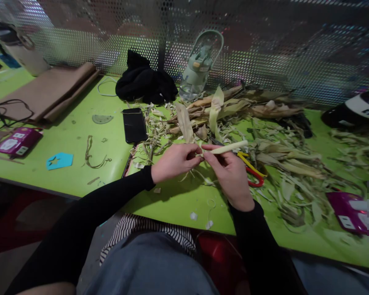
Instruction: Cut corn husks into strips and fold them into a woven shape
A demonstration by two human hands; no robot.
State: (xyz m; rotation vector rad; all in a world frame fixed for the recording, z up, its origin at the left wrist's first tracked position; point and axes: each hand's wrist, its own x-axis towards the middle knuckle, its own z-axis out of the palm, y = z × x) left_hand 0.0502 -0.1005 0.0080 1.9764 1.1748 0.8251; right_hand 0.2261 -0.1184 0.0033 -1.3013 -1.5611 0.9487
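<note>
A bright green table [76, 172] stands in front of a shiny metal wall [295, 57] full of tiny holes. The floor [15, 229] under it is dark.

Glossy green table [80, 139], dry papery husk strip [229, 147], perforated metal screen [264, 53]

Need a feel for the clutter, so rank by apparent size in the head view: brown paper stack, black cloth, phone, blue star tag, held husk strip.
1. brown paper stack
2. black cloth
3. phone
4. blue star tag and husk strip: too alike to rank, since the strip is longer but thinner and nearer the camera.
</note>
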